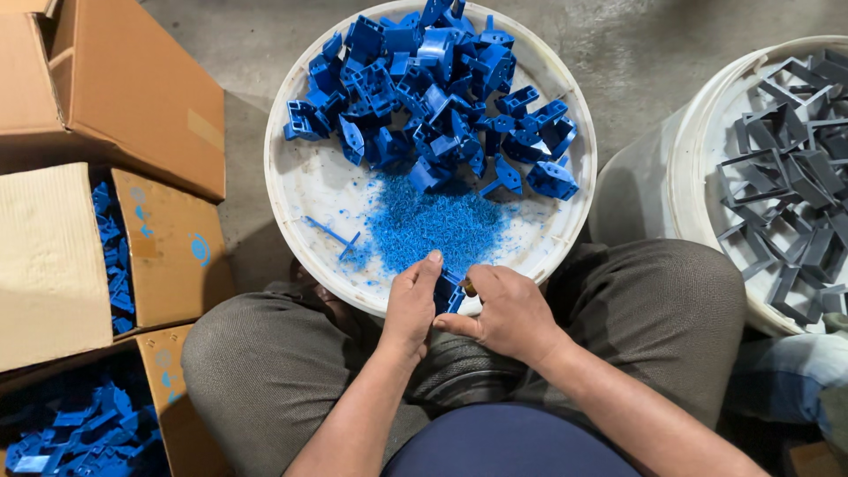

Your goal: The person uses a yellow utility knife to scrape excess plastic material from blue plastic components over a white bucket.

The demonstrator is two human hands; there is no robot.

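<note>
I sit with a round white tray [300, 190] resting across my knees. My left hand [411, 305] grips a small blue plastic part [448, 294] at the tray's near rim. My right hand [503, 309] is closed beside it, its fingers against the same part, seemingly pinching a small tool that is mostly hidden. Just beyond my hands lies a heap of fine blue shavings [433, 225]. A pile of several blue plastic parts [433, 88] fills the far half of the tray.
Open cardboard boxes [168, 256] holding blue parts stand at the left, another [79, 428] at the lower left. A white bucket [685, 177] at the right holds grey plastic frames [791, 177]. Another person's blue-clad knee [786, 375] shows at the lower right. Concrete floor lies beyond.
</note>
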